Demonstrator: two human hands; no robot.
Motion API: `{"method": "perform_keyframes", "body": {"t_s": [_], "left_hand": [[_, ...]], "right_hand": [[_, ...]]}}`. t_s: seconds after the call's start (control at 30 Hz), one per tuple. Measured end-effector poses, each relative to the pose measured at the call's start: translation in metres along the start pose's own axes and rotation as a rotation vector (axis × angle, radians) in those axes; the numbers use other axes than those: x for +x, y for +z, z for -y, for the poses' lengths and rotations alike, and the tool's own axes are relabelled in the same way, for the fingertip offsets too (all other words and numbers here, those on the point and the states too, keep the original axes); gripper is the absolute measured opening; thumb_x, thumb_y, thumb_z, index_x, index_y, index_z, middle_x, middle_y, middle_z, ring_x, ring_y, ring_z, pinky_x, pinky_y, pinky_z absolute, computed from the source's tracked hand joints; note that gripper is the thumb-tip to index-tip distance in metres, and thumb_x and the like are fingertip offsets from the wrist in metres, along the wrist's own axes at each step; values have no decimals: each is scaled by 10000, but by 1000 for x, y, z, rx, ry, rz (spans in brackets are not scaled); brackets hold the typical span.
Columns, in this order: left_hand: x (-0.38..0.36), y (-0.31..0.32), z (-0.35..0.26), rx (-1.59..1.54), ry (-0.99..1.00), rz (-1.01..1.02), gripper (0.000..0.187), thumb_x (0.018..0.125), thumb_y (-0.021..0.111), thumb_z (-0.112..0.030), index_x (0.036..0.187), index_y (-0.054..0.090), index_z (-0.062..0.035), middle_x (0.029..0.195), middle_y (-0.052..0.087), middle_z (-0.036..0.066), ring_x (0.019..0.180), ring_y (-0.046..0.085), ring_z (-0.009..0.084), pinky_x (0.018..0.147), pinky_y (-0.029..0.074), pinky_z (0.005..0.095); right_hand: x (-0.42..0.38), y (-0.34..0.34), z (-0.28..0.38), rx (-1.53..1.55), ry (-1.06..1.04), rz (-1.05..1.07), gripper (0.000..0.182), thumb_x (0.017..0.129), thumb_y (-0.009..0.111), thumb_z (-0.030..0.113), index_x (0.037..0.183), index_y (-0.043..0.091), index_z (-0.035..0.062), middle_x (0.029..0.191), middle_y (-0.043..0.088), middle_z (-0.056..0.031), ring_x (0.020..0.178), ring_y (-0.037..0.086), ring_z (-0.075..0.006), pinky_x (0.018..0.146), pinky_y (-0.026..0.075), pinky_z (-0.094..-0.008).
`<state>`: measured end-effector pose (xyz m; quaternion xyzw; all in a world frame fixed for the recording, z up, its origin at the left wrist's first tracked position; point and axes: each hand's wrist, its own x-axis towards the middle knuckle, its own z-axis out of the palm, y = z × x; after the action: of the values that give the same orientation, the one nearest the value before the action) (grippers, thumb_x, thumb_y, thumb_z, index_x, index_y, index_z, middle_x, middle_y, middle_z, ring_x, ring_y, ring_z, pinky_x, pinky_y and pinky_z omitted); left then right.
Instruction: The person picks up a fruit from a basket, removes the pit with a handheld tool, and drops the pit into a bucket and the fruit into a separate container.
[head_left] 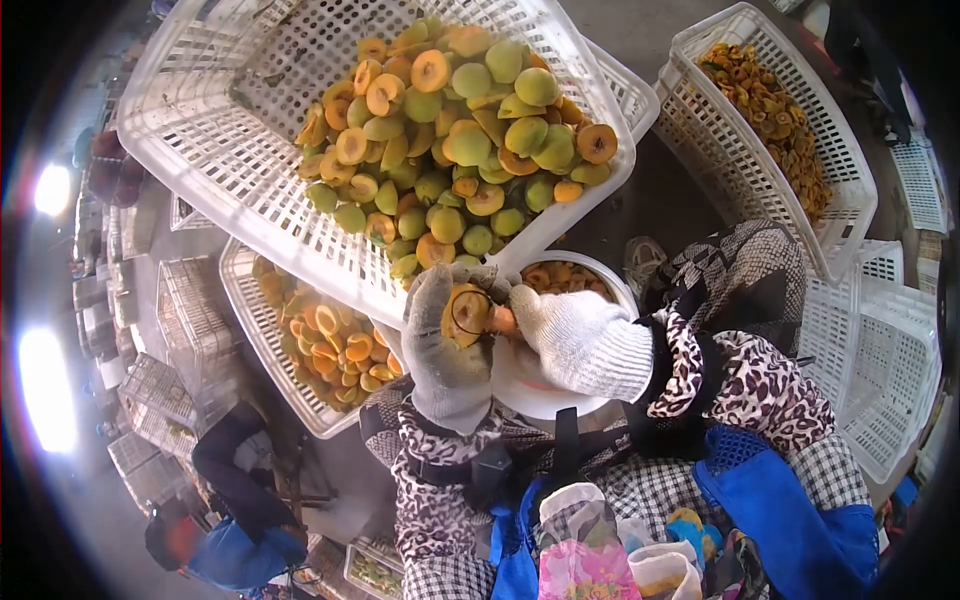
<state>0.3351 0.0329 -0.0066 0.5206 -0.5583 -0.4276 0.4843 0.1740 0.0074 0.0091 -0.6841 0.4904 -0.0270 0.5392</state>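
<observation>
Over by the bucket (535, 380), your left hand (438, 345) curled around a cut fruit (463, 318), and your right hand (580, 335) pinched a small tool (503, 321) against it. You seemed to be digging at its middle; next called for a firm, careful turn. The big crate (245, 234) stood close ahead, its corner near your fingers. Another crate (735, 150) sat to your right.

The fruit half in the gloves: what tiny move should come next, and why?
Perhaps turn the tool gently against the fruit half: the left hand cups it, cut face showing, and the right hand grips the tool, which seems to meet that face.
</observation>
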Motion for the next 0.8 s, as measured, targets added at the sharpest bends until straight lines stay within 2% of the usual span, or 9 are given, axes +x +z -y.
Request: {"method": "perform_keyframes", "body": {"t_s": [0.13,0.23,0.33,0.43,0.57,0.63,0.7,0.73,0.8], "left_hand": [[3,9,1,-197,12,-42,304,969,545,-134,1258,475,-68,1007,608,133,913,621,208,846,536,351],[6,10,4,-625,-422,-125,225,980,524,-143,1187,521,-54,983,597,121,878,616,194,809,537,335],[7,24,11,-132,247,-106,180,975,528,-148,1094,552,-15,953,593,118,837,607,190,746,530,326],[9,21,3,-425,-214,-173,325,956,506,-280,1014,574,33,883,622,156,786,651,256,703,554,355],[13,25,5,24,168,-144,243,941,539,-200,998,573,34,864,622,148,723,654,255,684,557,343],[15,27,2,227,456,-104,227,935,546,-187,981,573,34,845,622,146,712,654,254,679,558,340],[13,30,-10,-535,-394,-285,207,920,560,-173,936,575,33,801,619,147,695,644,248,659,551,337],[12,29,-9,-533,-395,-284,207,920,560,-173,936,575,33,801,619,147,695,644,248,659,551,337],[10,27,-3,-462,-330,-207,214,902,555,-182,880,580,30,782,619,150,690,635,247,662,537,338]], "right_hand": [[-6,4,-2,49,-99,-47,271,834,579,221,981,523,0,743,641,-178,623,631,-364,563,510,-411],[-4,-21,1,613,23,397,287,792,535,203,993,565,2,689,601,-114,569,582,-225,549,481,-355],[-1,-23,-3,457,35,370,310,786,531,245,976,562,3,686,609,-127,572,608,-202,518,481,-319],[-5,-1,-4,6,-141,-37,289,816,506,216,996,564,-2,711,595,-138,581,635,-229,475,508,-328],[0,-30,-14,537,30,636,372,862,514,276,1085,550,-19,748,627,-116,580,637,-207,530,530,-321],[-5,-16,-12,423,0,409,369,859,518,270,1073,551,-27,766,633,-120,578,634,-201,529,524,-316],[-10,4,-16,47,-137,121,363,848,528,264,1063,552,-27,791,637,-129,580,630,-198,532,515,-305],[-11,13,-20,-211,-224,23,360,841,535,263,1065,551,-19,799,637,-133,584,629,-202,536,511,-299],[-17,-22,-3,395,39,283,316,834,562,259,1017,571,2,772,635,-108,589,618,-186,565,509,-300]]}}
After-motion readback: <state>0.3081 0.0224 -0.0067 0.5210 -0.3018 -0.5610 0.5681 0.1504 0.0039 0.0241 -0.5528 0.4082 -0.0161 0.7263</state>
